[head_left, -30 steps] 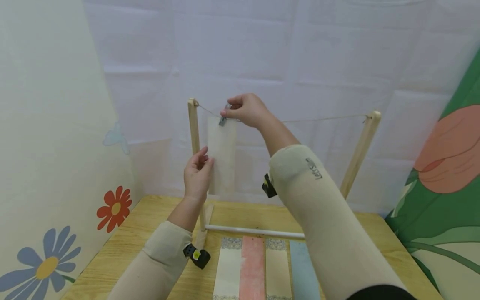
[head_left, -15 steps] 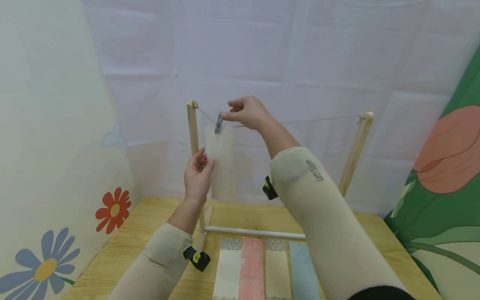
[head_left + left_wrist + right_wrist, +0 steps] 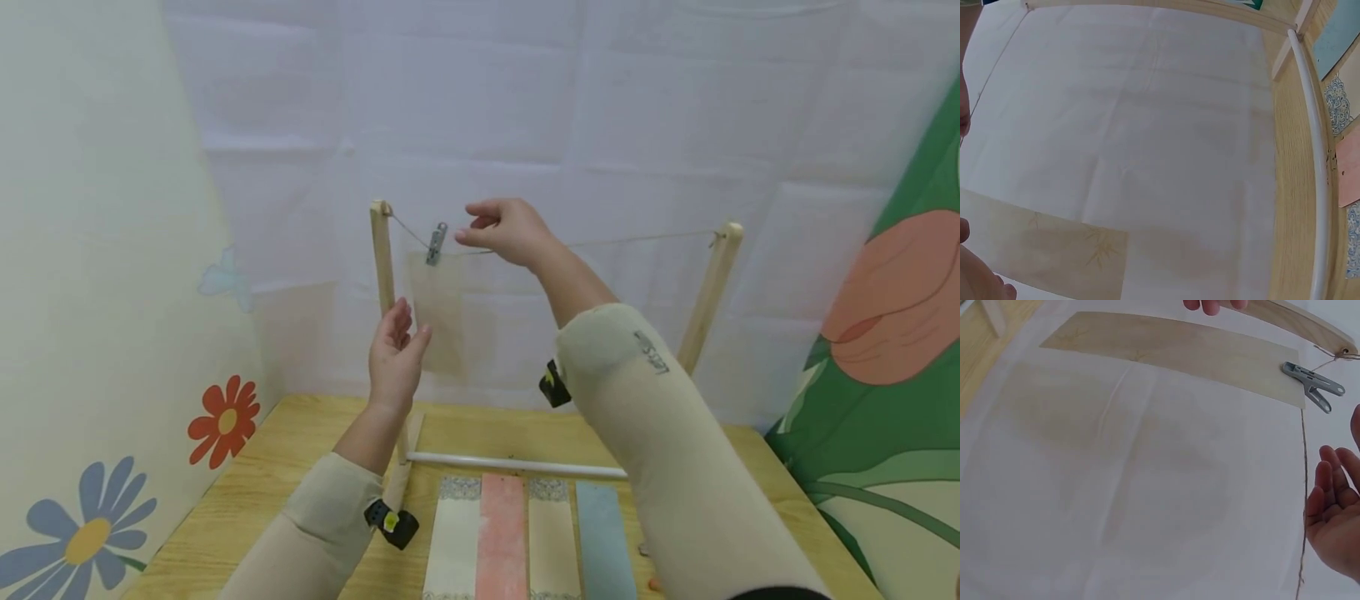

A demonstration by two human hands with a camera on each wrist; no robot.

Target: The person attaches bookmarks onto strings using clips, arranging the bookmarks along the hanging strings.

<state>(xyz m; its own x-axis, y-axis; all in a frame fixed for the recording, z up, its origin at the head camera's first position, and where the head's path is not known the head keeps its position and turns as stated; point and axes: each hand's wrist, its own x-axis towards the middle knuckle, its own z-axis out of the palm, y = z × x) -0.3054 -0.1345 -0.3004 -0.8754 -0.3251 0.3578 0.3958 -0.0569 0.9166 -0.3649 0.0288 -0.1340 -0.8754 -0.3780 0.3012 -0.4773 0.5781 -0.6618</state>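
A grey clothespin (image 3: 437,243) clips a pale beige paper strip (image 3: 444,308) to a thin string (image 3: 641,240), near its left end. The strip hangs down; a faint bamboo-like print shows on it in the left wrist view. Just right of the clothespin, my right hand (image 3: 512,233) is apart from it, with fingers loosely bent and nothing between them. In the right wrist view the clothespin (image 3: 1311,384) stands free of that hand (image 3: 1338,512). Beside the strip's left edge, my left hand (image 3: 393,358) has extended fingers and holds nothing; whether it touches the paper I cannot tell.
Wooden posts (image 3: 382,258) (image 3: 708,304) carry the string, with a white bar (image 3: 510,461) low between them. On the wooden table (image 3: 337,417) lie a white strip (image 3: 453,542), a pink strip (image 3: 503,533), a beige strip (image 3: 553,542) and a blue strip (image 3: 606,542).
My right hand has let go of the clothespin and drawn off to the right. The clothespin and strip have sunk slightly with the string. My left fingers have straightened off the paper's edge.
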